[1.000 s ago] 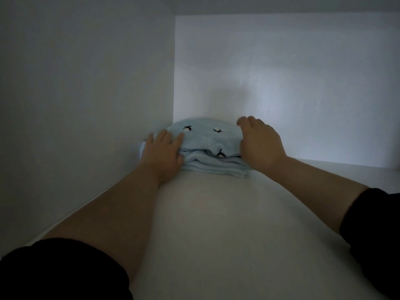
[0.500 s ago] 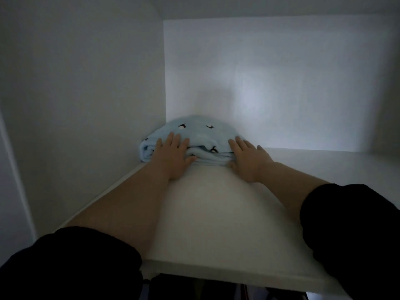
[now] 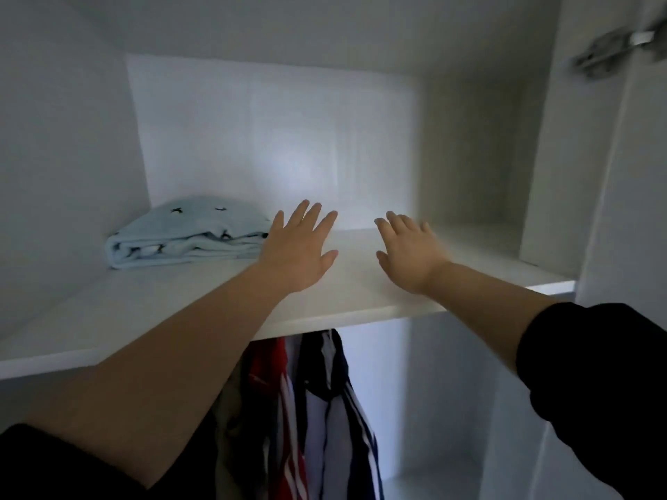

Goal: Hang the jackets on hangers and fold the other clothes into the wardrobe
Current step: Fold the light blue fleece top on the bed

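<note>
In the head view, a folded light-blue garment (image 3: 187,240) with small dark marks is seen lying on the white wardrobe shelf (image 3: 144,312), in its back left corner. The left hand (image 3: 299,250) is held just beside the garment's right end and the right hand (image 3: 408,250) further right. Both grips are spread apart and empty. Striped garments (image 3: 325,409) are hung below the shelf.

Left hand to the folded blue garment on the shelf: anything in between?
Nothing visible. The left hand, fingers spread, is right beside the right end of the folded blue garment on the shelf; whether they touch I cannot tell. The right hand is further right, also open and holding nothing.
</note>
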